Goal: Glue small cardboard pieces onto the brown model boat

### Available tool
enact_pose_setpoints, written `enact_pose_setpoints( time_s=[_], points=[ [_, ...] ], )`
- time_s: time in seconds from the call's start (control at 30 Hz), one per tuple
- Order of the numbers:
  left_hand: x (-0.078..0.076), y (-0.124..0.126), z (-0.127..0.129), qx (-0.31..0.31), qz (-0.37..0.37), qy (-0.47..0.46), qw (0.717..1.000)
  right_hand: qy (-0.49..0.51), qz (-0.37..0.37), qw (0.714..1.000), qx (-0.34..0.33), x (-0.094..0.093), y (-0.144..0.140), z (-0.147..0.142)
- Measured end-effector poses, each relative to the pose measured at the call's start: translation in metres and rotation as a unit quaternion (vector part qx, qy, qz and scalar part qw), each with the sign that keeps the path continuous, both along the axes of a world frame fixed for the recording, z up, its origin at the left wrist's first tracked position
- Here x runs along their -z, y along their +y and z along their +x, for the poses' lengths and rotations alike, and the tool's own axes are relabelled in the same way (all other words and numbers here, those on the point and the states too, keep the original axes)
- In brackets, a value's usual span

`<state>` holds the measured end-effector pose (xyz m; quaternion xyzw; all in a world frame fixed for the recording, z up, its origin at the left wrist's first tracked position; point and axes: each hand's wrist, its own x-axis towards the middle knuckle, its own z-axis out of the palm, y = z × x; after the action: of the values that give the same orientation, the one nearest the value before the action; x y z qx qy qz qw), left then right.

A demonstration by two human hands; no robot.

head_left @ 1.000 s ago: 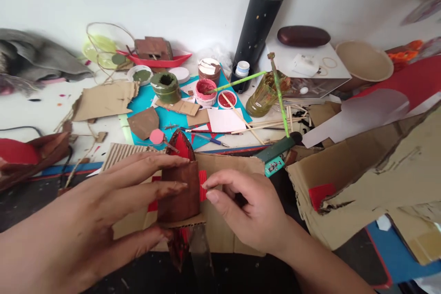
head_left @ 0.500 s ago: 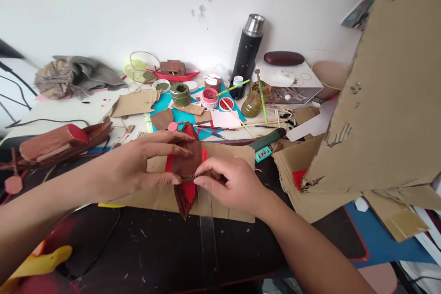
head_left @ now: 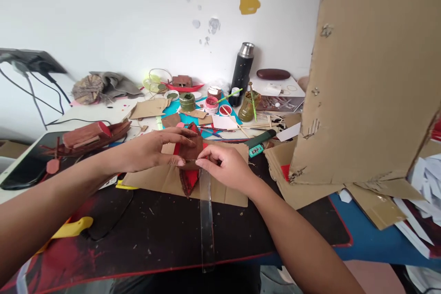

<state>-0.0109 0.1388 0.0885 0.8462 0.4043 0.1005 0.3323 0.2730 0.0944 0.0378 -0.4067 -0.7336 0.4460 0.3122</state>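
A home craft desk: paint pots, cardboard scraps, brushes

Desk carries a black mat; cardboard sheet on the mat; paint pots behind the sheet.

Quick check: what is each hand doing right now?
Left hand: fingers closed on the brown and red cardboard piece.
Right hand: fingers pinching that piece's edge.
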Motion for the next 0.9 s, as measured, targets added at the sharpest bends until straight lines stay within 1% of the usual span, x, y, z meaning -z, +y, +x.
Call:
enact_pose_setpoints(
  time_s=[0.13, 0.27, 0.4, 0.67, 0.77, 0.9],
  points=[
    [-0.008, -0.001, 0.003, 0.006, -0.003, 0.012, 1.000, 0.011, -0.008, 1.000, 0.011, 0.000, 0.001, 0.000],
    [-0.017, -0.002, 0.005, 0.008, -0.022, 0.026, 0.999, 0.028, 0.002, 1.000, 0.010, 0.001, 0.002, 0.002],
    [-0.021, -0.003, 0.007, 0.005, -0.026, 0.031, 0.999, 0.030, 0.000, 1.000, 0.001, 0.003, 0.003, 0.003],
    [-0.022, -0.003, 0.008, 0.014, -0.018, 0.045, 0.999, 0.026, -0.001, 1.000, 0.001, 0.000, 0.003, 0.002],
    [-0.020, -0.001, 0.006, 0.012, -0.022, 0.044, 0.999, 0.039, 0.001, 0.999, 0.006, 0.002, 0.004, 0.003],
    [-0.017, 0.000, 0.003, 0.013, -0.023, 0.050, 0.998, 0.070, 0.022, 0.997, 0.019, 0.005, 0.007, 0.005]
  ],
)
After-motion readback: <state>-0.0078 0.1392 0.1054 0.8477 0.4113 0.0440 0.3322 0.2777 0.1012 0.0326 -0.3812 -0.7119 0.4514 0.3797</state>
